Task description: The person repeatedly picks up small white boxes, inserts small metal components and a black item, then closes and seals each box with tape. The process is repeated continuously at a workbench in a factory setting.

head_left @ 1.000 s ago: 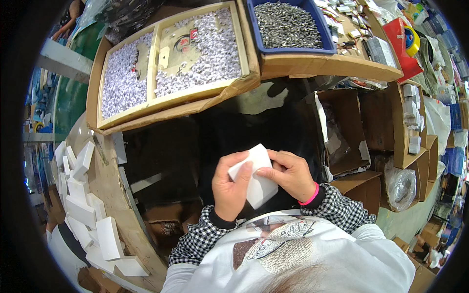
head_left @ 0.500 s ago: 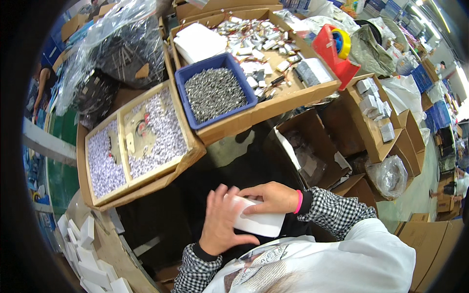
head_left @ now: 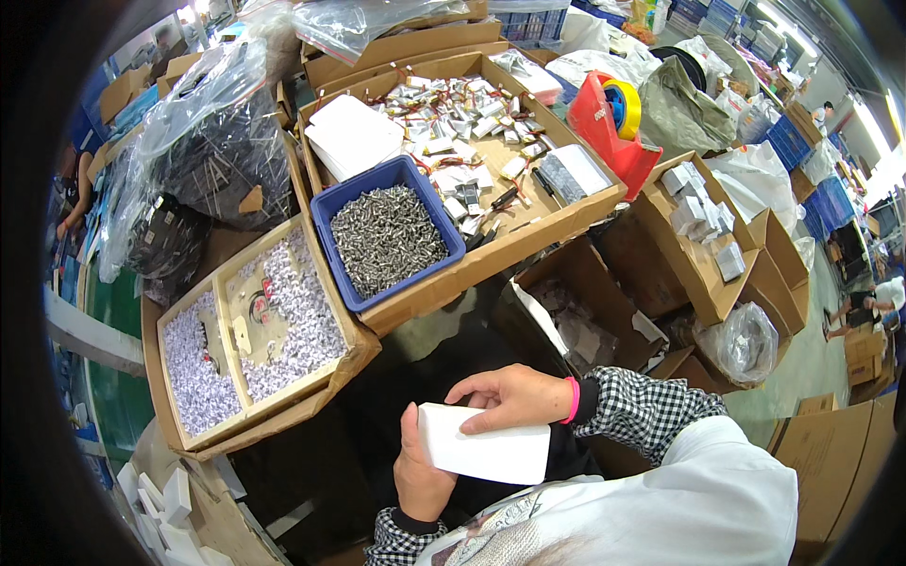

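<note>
Low in front of my body I hold a flat white rectangular piece (head_left: 491, 445); whether it is a slim box or a stack of sheets I cannot tell. My left hand (head_left: 422, 472) is closed on its left end, thumb up along the edge and the other fingers hidden behind it. Over the top edge comes my right hand (head_left: 514, 396), its thumb lying on the white face and its fingers curled along the far side. A pink band circles the right wrist.
Ahead stands a cardboard tray (head_left: 453, 275) with small silver wired parts, a white stack (head_left: 354, 137) and a blue bin (head_left: 453, 253) of metal pieces. A divided wooden tray (head_left: 236, 330) of small white parts is left. Open cartons (head_left: 604, 274) and a red tape dispenser (head_left: 599, 118) are right.
My left hand, spread and blurred before, has closed on the left end of the white piece. The piece now lies flatter, with more of its face showing. The view has shifted slightly.
</note>
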{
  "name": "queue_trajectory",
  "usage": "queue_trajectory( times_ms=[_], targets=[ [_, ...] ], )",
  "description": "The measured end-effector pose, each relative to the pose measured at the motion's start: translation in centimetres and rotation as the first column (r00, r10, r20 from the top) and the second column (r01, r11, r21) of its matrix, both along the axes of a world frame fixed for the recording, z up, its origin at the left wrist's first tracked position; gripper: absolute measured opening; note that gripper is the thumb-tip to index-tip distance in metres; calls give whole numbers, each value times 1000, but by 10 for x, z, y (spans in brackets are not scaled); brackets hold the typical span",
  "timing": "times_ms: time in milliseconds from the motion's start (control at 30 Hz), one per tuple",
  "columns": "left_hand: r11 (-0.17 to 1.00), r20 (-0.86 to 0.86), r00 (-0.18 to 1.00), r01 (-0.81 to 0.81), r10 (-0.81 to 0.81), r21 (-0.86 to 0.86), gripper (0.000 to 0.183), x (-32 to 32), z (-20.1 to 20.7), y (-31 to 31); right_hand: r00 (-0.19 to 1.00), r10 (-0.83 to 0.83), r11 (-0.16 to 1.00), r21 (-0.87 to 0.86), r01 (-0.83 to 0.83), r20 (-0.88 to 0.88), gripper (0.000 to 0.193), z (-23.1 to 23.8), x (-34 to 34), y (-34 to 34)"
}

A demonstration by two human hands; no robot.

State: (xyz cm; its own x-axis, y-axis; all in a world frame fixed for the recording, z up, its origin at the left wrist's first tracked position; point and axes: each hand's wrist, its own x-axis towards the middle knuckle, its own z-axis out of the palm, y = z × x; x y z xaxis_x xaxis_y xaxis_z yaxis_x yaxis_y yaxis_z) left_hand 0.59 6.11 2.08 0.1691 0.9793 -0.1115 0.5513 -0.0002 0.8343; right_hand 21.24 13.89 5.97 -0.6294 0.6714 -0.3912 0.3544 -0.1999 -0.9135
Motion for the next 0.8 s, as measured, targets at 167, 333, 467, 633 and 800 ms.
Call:
queue_trajectory(
  times_ms=[167, 333, 467, 633, 800],
  targets=[
    [999, -253, 967, 32, -27, 12, 105, -11, 9, 11, 995, 12, 1000, 11, -13, 100, 54, 1, 8, 7],
    [779, -404, 864, 466, -300, 419, 90, 6, 8, 18, 984, 130, 991, -4, -131, 119, 43, 14, 1, 8],
    [892, -149, 941, 335, -303, 303, 86, 8, 8, 17, 965, -3, 766, 621, -165, 261, 26, 51, 44, 48],
    [936, 171, 924, 350, -342, -21, 83, 1, 5, 8, 641, -682, 248, 936, -251, 353, 21, 90, 124, 145],
    [819, 558, 764, 521, -323, -239, 90, 3, -6, -2, 511, -540, 423, 740, -522, 669, 28, 95, 148, 178]
  ],
)
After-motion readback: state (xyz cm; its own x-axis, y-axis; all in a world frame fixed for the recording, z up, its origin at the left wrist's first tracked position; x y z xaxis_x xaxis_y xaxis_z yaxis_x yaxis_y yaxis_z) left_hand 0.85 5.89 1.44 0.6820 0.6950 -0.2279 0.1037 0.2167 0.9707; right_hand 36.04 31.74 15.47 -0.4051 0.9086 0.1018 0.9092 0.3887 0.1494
